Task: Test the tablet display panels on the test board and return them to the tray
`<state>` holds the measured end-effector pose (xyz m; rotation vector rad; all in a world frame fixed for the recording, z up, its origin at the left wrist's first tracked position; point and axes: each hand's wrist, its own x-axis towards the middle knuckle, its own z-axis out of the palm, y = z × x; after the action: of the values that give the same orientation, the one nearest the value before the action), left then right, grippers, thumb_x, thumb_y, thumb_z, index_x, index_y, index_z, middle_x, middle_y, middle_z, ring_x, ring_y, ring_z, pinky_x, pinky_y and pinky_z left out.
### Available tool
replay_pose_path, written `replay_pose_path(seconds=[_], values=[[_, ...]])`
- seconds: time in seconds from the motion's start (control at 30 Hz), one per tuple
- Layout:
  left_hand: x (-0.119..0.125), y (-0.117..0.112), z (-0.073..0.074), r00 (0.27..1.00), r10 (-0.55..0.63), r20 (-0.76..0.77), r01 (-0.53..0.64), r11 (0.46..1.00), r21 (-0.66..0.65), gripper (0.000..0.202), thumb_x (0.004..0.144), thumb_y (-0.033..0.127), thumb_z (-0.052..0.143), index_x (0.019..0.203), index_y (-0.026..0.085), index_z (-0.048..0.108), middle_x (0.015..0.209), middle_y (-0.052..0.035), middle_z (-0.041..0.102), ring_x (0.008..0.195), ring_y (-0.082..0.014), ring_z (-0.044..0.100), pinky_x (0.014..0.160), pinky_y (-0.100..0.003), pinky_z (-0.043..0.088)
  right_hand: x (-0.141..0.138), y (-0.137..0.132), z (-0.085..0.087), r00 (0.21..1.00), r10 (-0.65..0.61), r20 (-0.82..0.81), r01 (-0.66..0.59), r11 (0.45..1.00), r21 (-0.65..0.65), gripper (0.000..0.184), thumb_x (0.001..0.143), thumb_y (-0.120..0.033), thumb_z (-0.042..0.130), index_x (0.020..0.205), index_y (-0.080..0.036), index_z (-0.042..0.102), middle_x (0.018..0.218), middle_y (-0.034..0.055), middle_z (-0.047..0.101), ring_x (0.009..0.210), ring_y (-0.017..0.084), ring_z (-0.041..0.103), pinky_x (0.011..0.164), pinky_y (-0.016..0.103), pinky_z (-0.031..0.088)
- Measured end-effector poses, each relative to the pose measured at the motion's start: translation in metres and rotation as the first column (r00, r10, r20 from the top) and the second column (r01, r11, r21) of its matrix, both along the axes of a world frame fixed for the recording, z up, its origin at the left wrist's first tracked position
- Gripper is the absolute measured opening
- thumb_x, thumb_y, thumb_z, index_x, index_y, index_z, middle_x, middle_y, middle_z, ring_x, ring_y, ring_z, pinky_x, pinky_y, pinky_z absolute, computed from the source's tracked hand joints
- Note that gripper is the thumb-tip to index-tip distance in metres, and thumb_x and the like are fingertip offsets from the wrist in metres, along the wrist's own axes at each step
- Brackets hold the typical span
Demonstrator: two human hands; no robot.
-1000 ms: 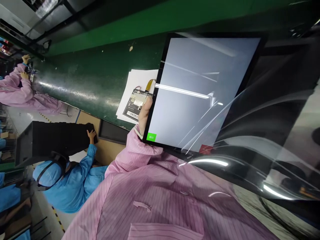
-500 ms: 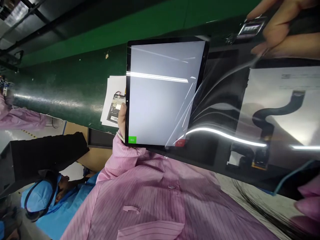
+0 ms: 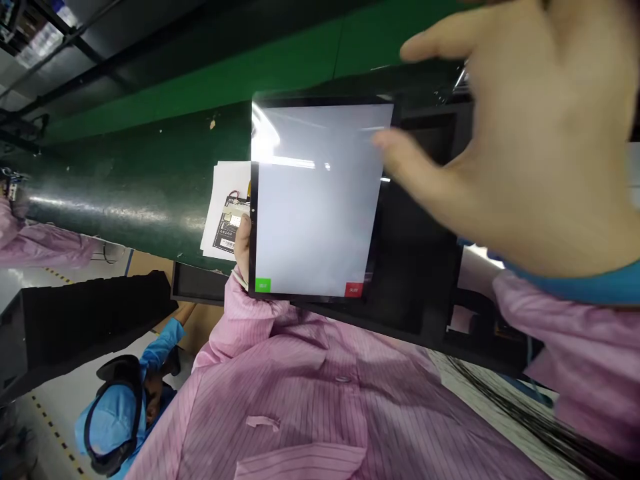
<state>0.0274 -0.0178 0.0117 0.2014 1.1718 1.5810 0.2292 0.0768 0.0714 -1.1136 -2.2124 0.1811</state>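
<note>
My left hand (image 3: 243, 235) grips the left edge of a tablet (image 3: 315, 200), thumb on its black frame. The tablet is upright with a lit pale grey screen, a green button at one lower corner and a red one at the other. My right hand (image 3: 525, 127) hovers close to the camera to the tablet's right, fingers spread and nothing seen in them; one fingertip reaches the screen's upper right edge. A circuit board (image 3: 230, 227) lies on white paper (image 3: 220, 183) just behind my left hand.
A green conveyor belt (image 3: 125, 173) runs behind the tablet. A black tray (image 3: 415, 280) lies under and right of it, with black cables (image 3: 525, 413) nearby. A person in blue (image 3: 120, 413) sits lower left, and a pink sleeve (image 3: 45, 233) shows at far left.
The clear film curling off the tablet's right side is gone from view. My right hand has swung in front of the camera with fingers spread. The tablet has shifted left.
</note>
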Motion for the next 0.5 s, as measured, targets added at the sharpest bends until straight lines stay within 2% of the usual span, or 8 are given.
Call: replay_pose_path(seconds=[0.07, 0.17, 0.27, 0.37, 0.43, 0.5], values=[[0.003, -0.001, 0.001, 0.999, -0.01, 0.034, 0.009, 0.999, 0.044, 0.052, 0.102, 0.053, 0.035, 0.11, 0.016, 0.072, 0.114, -0.0079, 0.077, 0.141, -0.0321, 0.054, 0.122, -0.058, 0.039, -0.01, -0.014, -0.005, 0.992, 0.115, 0.05, -0.117, 0.992, 0.049, 0.075, 0.096, -0.058, 0.057, 0.148, -0.005, 0.046, 0.15, 0.0279, 0.043, 0.143, 0.047, 0.04, 0.119, 0.07, 0.031], [0.01, -0.003, 0.004, 0.993, -0.095, 0.068, 0.086, 0.989, 0.123, 0.062, 0.1, 0.063, 0.032, 0.116, 0.017, 0.071, 0.124, -0.0087, 0.074, 0.145, -0.0341, 0.049, 0.124, -0.06, 0.035, -0.027, -0.03, -0.02, 0.949, 0.312, 0.056, -0.312, 0.95, 0.004, 0.102, 0.083, -0.067, 0.072, 0.157, -0.009, 0.033, 0.16, 0.0256, 0.033, 0.149, 0.05, 0.032, 0.12, 0.073, 0.031], [0.019, -0.003, 0.008, 0.996, -0.084, 0.036, 0.078, 0.984, 0.157, 0.069, 0.096, 0.069, 0.03, 0.124, 0.018, 0.068, 0.136, -0.0099, 0.069, 0.151, -0.0334, 0.041, 0.126, -0.056, 0.032, -0.043, -0.041, -0.033, 0.948, 0.316, 0.031, -0.315, 0.948, -0.037, 0.11, 0.078, -0.064, 0.078, 0.161, -0.012, 0.029, 0.164, 0.0239, 0.031, 0.152, 0.05, 0.029, 0.12, 0.073, 0.032], [0.02, -0.005, 0.006, 0.999, -0.031, -0.041, 0.037, 0.987, 0.154, 0.06, 0.094, 0.061, 0.039, 0.121, 0.016, 0.069, 0.129, -0.0113, 0.072, 0.153, -0.029, 0.038, 0.125, -0.047, 0.036, -0.053, -0.053, -0.04, 0.969, 0.234, 0.074, -0.236, 0.972, 0.015, 0.091, 0.083, -0.053, 0.078, 0.154, -0.008, 0.043, 0.159, 0.0251, 0.04, 0.148, 0.046, 0.039, 0.115, 0.066, 0.043], [0.014, -0.006, -0.001, 0.991, -0.039, -0.125, 0.053, 0.992, 0.111, 0.055, 0.092, 0.058, 0.043, 0.118, 0.017, 0.069, 0.127, -0.0096, 0.073, 0.152, -0.0267, 0.04, 0.123, -0.043, 0.039, -0.056, -0.061, -0.043, 0.978, 0.174, 0.112, -0.186, 0.977, 0.107, 0.062, 0.092, -0.042, 0.071, 0.143, -0.009, 0.057, 0.149, 0.0208, 0.055, 0.139, 0.038, 0.052, 0.107, 0.055, 0.054], [0.006, -0.008, -0.009, 0.973, -0.093, -0.211, 0.103, 0.994, 0.035, 0.058, 0.09, 0.062, 0.042, 0.119, 0.02, 0.069, 0.13, -0.0069, 0.072, 0.149, -0.0267, 0.045, 0.12, -0.041, 0.043, -0.057, -0.067, -0.044, 0.981, 0.134, 0.139, -0.162, 0.963, 0.216, 0.035, 0.099, -0.031, 0.061, 0.129, -0.015, 0.067, 0.134, 0.0133, 0.068, 0.126, 0.03, 0.063, 0.095, 0.044, 0.06]])
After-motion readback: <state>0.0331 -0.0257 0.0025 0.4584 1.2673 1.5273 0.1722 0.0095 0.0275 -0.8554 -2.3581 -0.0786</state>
